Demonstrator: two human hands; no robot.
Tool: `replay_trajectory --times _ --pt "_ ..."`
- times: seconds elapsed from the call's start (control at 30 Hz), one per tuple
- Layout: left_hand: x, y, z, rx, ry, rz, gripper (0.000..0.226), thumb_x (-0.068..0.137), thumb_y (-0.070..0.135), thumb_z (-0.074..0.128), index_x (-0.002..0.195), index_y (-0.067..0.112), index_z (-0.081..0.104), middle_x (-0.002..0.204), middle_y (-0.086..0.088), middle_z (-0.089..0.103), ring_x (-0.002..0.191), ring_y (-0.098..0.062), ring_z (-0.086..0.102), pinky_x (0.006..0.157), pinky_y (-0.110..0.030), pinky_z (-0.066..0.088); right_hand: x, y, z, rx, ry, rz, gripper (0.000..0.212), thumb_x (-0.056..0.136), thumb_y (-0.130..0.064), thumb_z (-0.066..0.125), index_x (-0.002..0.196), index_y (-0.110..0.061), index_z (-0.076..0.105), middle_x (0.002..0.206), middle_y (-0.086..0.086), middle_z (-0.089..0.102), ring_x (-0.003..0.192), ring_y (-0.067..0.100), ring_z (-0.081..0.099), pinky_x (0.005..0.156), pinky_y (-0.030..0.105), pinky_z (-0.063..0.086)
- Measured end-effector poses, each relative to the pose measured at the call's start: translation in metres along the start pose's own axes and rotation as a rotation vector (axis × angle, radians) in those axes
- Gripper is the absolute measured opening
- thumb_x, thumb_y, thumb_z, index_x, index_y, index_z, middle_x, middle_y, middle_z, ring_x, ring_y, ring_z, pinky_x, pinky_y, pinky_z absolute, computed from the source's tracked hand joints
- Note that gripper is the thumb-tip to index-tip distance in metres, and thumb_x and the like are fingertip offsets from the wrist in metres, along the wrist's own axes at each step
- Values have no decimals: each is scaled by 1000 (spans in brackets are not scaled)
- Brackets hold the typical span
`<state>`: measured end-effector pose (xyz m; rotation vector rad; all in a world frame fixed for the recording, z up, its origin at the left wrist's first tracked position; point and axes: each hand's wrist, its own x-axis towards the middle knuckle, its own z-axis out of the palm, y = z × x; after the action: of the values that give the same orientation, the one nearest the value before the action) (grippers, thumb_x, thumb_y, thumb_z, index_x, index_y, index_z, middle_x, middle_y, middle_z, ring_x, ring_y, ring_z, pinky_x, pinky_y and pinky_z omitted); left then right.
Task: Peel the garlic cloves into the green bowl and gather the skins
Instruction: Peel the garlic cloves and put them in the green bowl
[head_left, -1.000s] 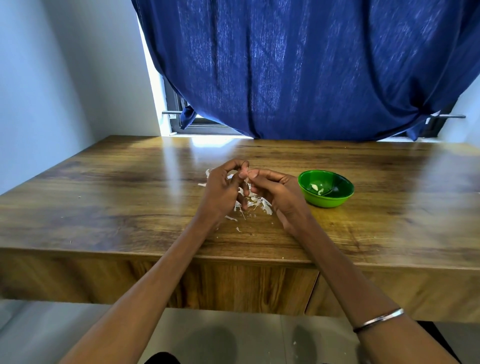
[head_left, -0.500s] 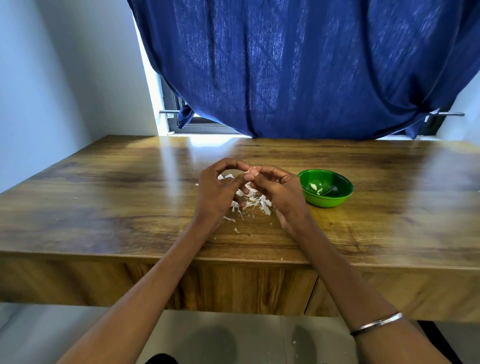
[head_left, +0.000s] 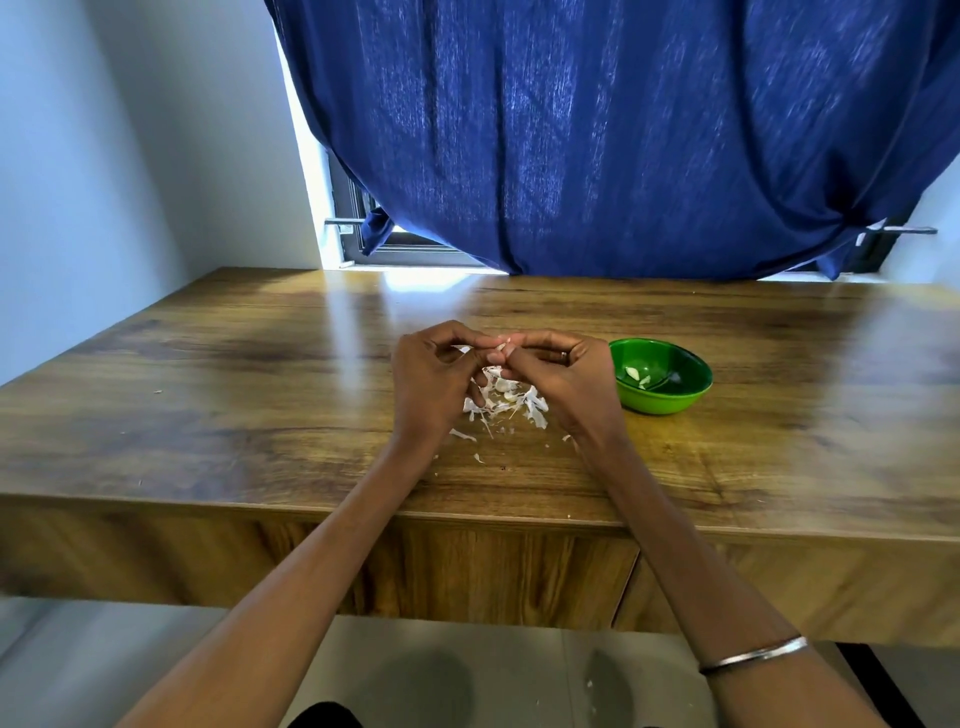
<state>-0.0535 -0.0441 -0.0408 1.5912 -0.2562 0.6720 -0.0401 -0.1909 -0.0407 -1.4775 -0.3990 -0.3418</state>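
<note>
Above skins (head_left: 506, 400) | both hands pinch small pale clove (head_left: 501, 347)

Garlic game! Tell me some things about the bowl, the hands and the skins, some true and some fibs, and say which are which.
1. The green bowl sits to the right of both hands. True.
2. The bowl is empty. False: a few pale garlic pieces lie inside.
3. The left hand and right hand pinch a small garlic clove between their fingertips. True.
4. The skins are piled inside the bowl. False: they lie on the wooden table, under the hands.
5. The curtain is red. False: it is blue.
</note>
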Motion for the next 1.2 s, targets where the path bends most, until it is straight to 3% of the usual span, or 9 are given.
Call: replay_trajectory --times 0.27,0.53,0.9,1.1,1.2 --pt "1 -3 1 80 11 39 17 84 -3 77 80 13 77 68 7 73 39 -17 56 41 -28 45 0 0 -3 -95 41 -12 6 80 -6 80 84 -10 79 76 6 77 70 23 76 72 37 63" --pt "1 0 1 -5 22 41 7 85 -2 78 87 3 74 76 -1 73 47 -19 61 39 -27 46 -1 0 0 -29 13 -47 12 84 -4 79 95 1 77 88 12 78 76 27 76 77 44 63" --pt "3 -1 -1 -78 -29 -14 6 83 -4 78 85 2 76 70 -4 72 48 -18 60 42 -27 47 -3 -3 -1 -45 26 -84 9 84 -2 77 93 1 77 81 10 77 69 23 76 66 29 61" --pt "3 -3 -2 -67 -36 -1 8 82 -5 78 84 2 76 69 -3 72 46 -18 59 41 -26 46 -3 -3 -3 -104 14 -103 8 84 -4 77 91 -1 78 79 9 77 70 23 76 72 41 64" --pt "4 -4 -3 -22 -40 -5 10 82 -5 79 82 5 76 67 0 72 44 -17 58 41 -26 46 -3 -3 -4 -133 40 -83 7 80 -8 81 87 -5 80 76 6 77 70 22 76 71 40 64"
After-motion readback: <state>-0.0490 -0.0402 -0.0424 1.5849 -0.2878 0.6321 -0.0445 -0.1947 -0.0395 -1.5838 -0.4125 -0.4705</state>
